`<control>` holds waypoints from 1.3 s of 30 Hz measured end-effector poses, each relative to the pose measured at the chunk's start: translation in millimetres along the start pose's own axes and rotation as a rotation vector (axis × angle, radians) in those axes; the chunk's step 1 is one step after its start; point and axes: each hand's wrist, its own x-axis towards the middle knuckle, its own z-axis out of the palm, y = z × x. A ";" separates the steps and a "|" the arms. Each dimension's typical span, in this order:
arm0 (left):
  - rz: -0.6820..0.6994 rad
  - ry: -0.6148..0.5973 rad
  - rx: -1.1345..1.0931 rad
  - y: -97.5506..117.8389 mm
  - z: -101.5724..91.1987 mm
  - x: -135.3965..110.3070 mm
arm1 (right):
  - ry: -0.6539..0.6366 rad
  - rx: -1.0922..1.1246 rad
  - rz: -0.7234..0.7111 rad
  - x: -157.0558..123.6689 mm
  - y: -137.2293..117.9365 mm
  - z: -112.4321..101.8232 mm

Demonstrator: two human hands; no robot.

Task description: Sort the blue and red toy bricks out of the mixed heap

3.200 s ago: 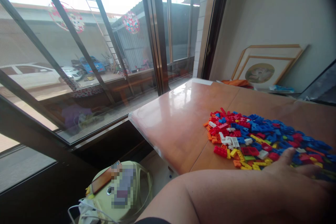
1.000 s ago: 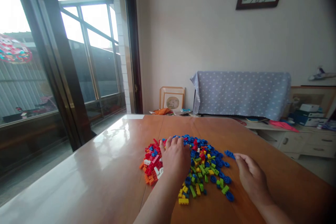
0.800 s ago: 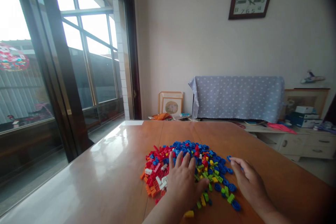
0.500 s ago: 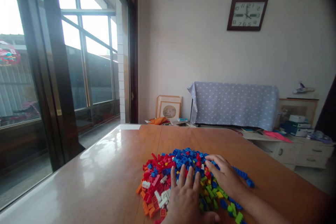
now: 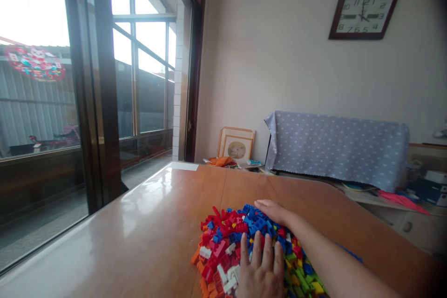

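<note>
Two bare hands at the pile of bricks [image 5: 232,230], which sits front-centre on the tabletop [image 5: 139,247] and runs off the bottom of the view.

Left hand [image 5: 262,270]: back up over the near middle of the pile, fingers straight, pointing away, slightly spread. Its grip is apart.

Right hand [image 5: 274,212]: in from the right, forearm slanting across the pile's right side, fingers pointing left along the blue bricks [image 5: 253,216] at the far edge. Fingers lie side by side; palm side hidden, so can't tell whether that grip has anything.

Vs 0.5 s ago: left pose about the same; right has gone from the pile's right flank round to its far edge. View swung left, so the window sticker [image 5: 37,62] shows whole and the wall clock [image 5: 364,15] sits further right.

Edges: left one runs from lower left up to the white sheet [image 5: 184,166]; widest room to move is between it and the pile. Narrower strip beyond the pile. Right: forearm takes up space, stray blue bricks [image 5: 351,253] showing just past it.
</note>
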 end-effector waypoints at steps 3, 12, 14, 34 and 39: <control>-0.017 0.013 -0.003 1.3 -5.9 -0.3 | -0.021 0.019 0.001 -0.3 2.9 5.5; -0.074 -0.027 -0.051 7.8 -44.0 -0.5 | -0.045 0.164 -0.033 -9.0 -16.3 13.2; -0.097 -0.031 -0.069 8.7 -49.5 -0.4 | -0.046 0.205 -0.036 -11.5 -25.5 15.8; -0.288 0.126 -0.047 17.1 -73.1 -5.9 | -0.227 0.924 0.009 -67.8 -101.4 10.6; -0.272 0.027 -0.061 11.9 -65.0 -6.3 | -0.017 0.859 0.078 -58.9 -76.5 -1.7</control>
